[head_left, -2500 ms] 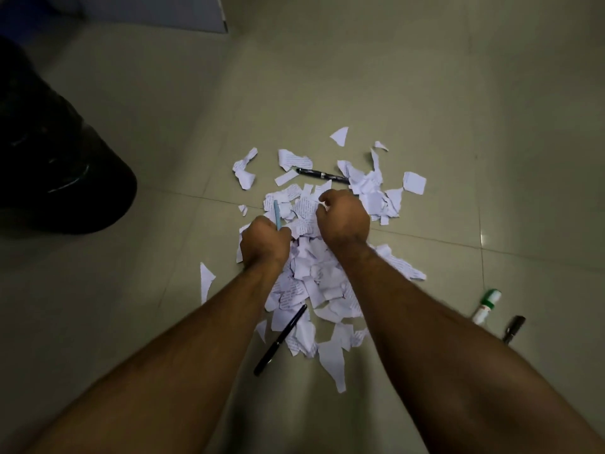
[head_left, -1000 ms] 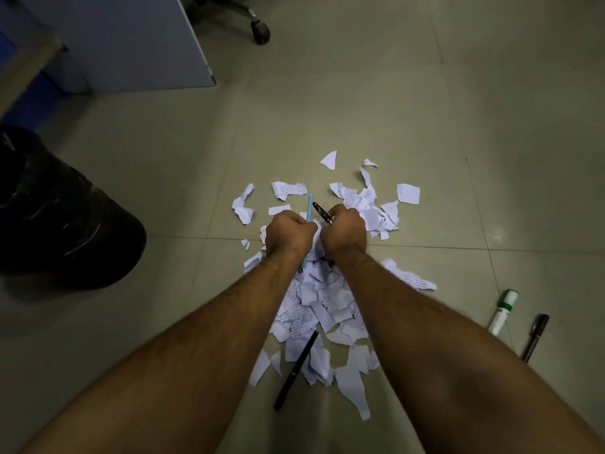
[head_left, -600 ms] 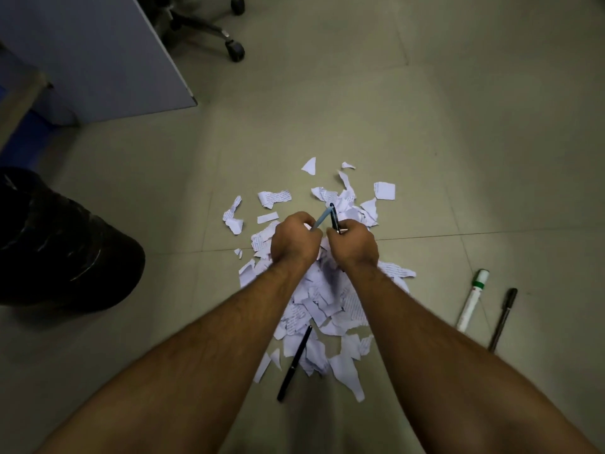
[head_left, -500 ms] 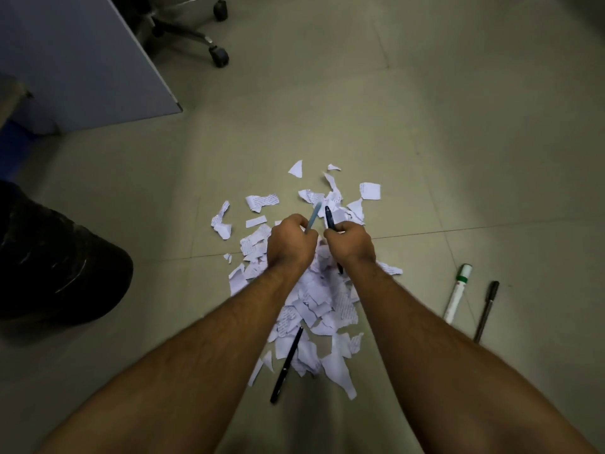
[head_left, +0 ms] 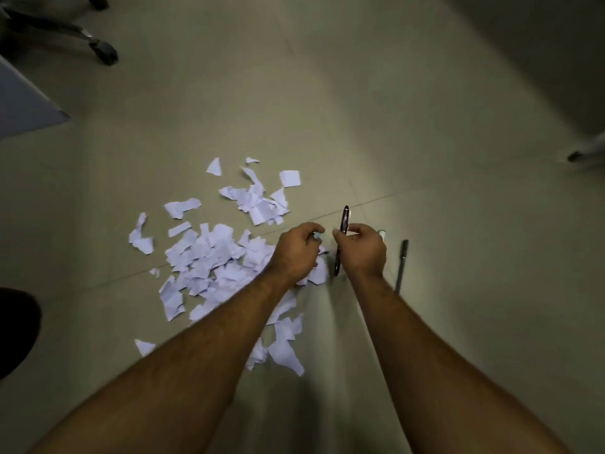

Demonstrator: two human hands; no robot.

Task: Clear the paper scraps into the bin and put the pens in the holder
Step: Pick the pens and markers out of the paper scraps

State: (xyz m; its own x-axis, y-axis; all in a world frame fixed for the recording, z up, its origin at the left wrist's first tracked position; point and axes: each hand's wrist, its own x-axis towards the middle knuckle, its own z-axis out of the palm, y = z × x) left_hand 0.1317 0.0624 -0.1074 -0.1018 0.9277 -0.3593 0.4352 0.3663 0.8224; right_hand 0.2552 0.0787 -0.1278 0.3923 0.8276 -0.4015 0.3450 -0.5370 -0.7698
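A heap of white paper scraps [head_left: 209,257] lies on the tiled floor. My right hand [head_left: 361,249] grips a black pen [head_left: 343,221] upright above the floor, right of the heap. My left hand [head_left: 296,252] is curled round a light blue pen [head_left: 316,236], of which only the tip shows. A dark pen [head_left: 402,263] lies on the floor just right of my right hand. The white marker's cap [head_left: 381,233] peeks out behind that hand. No pen holder is in view.
The black bin [head_left: 14,329] shows at the left edge. A grey panel [head_left: 23,103] and an office chair's wheeled base [head_left: 98,50] stand at the upper left. A blurred object [head_left: 586,152] sits at the right edge.
Both hands have moved right, off the heap's middle towards the marker and dark pen. The black pen is now held upright in my right hand. The view has swung right.
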